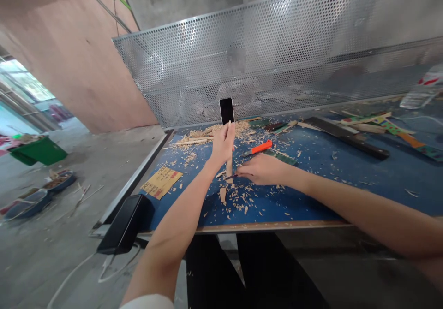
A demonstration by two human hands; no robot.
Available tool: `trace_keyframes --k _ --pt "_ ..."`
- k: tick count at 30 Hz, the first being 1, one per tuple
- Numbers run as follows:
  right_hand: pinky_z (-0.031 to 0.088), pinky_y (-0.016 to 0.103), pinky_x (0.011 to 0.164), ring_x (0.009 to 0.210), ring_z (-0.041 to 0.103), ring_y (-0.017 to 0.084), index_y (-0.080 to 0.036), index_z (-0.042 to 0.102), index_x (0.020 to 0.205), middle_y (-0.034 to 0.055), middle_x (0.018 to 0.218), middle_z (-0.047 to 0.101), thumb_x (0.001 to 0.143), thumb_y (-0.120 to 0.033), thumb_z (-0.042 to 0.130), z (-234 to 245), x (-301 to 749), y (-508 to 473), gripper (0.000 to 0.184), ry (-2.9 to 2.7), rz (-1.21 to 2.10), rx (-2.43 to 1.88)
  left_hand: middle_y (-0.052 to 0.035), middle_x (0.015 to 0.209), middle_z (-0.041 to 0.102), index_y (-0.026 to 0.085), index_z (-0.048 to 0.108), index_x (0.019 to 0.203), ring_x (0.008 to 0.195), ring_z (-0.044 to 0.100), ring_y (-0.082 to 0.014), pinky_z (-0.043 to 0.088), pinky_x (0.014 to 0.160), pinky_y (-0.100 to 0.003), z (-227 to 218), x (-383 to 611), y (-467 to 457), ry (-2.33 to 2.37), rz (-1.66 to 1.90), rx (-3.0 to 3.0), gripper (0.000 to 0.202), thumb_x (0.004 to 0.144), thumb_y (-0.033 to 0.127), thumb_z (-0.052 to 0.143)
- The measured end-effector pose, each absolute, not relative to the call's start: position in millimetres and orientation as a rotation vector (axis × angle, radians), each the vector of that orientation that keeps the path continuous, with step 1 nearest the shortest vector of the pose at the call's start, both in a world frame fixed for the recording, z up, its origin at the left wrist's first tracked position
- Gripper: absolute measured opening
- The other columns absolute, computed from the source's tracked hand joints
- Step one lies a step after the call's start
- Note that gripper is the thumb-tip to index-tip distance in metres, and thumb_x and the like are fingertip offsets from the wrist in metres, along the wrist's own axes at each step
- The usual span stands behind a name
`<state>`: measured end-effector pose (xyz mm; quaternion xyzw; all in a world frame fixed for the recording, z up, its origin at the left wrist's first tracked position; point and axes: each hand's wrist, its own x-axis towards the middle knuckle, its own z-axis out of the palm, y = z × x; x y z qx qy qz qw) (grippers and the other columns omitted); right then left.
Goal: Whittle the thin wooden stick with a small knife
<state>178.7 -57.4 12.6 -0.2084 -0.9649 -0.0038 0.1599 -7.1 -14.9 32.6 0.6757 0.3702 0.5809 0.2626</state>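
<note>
My left hand (223, 144) is closed round a thin pale wooden strip (229, 168) that points down toward the blue tabletop. Close to the strip's lower end, my right hand (258, 169) grips a small, slim dark tool (231, 176), its tip against or just over the wood. The fingers hide most of the tool, so its exact kind is unclear. An orange-handled knife (261, 147) lies just beyond my right hand. Below the strip rests a short wood chip (223, 194) among scattered shavings. A phone (227, 111) stands upright behind my left hand.
Sandpaper (161, 182) lies left on the blue table (311, 198), near a black box (123, 223) with white cables at the edge. Shavings (207, 133) pile at the back. A long dark flat tool (346, 137) and a plastic bottle (422, 87) are right. Perforated metal (277, 55) stands behind.
</note>
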Motion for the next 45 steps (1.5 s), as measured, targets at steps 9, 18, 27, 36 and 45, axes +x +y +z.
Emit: trace_keyframes --k 9,18,27,36,45 --pt "0.045 0.029 0.064 0.072 0.068 0.017 -0.024 0.080 0.108 0.0034 0.094 0.081 0.109 -0.035 0.048 13.3 193.8 -45.2 0.034 -2.463 0.060 -0.698 0.0031 0.043 0.046 0.025 0.046 0.065 0.041 0.043 -0.0119 0.035 0.049 -0.031 29.5 -26.6 -5.1 1.100 1.599 1.775 0.062 0.097 0.079 0.048" --pt "0.038 0.027 0.059 0.058 0.056 0.013 -0.020 0.074 0.096 0.0004 0.073 0.072 0.107 -0.037 0.052 7.0 181.2 -44.5 0.030 -2.371 0.355 -0.754 0.0023 0.046 0.046 0.025 0.044 0.062 0.042 0.044 -0.0123 0.036 0.050 -0.032 30.9 -32.9 -3.1 1.165 1.624 1.793 0.065 0.098 0.079 0.046" --pt "0.035 0.028 0.058 0.057 0.054 0.013 -0.022 0.075 0.104 -0.0006 0.075 0.072 0.106 -0.038 0.055 10.8 184.5 -52.9 0.026 -2.491 0.459 -0.746 0.0030 0.045 0.046 0.024 0.044 0.061 0.041 0.044 -0.0117 0.035 0.049 -0.030 24.3 -34.7 3.1 1.196 1.658 1.758 0.062 0.100 0.072 0.050" --pt "0.043 0.028 0.063 0.069 0.066 0.016 -0.022 0.069 0.129 0.0041 0.094 0.079 0.108 -0.041 0.052 -1.0 180.9 -51.8 0.032 -2.346 0.250 -0.799 0.0017 0.041 0.046 0.023 0.044 0.054 0.041 0.044 -0.0109 0.033 0.046 -0.029 24.0 -36.0 4.7 1.158 1.657 1.728 0.065 0.095 0.071 0.059" --pt "0.026 0.030 0.054 0.062 0.054 0.014 -0.018 0.075 0.110 0.0063 0.088 0.075 0.115 -0.034 0.037 -6.1 179.2 -45.4 0.042 -2.561 -0.247 -0.575 0.0019 0.041 0.046 0.023 0.045 0.051 0.039 0.046 -0.0109 0.034 0.045 -0.029 21.6 -35.1 6.4 1.089 1.629 1.728 0.068 0.094 0.073 0.060"
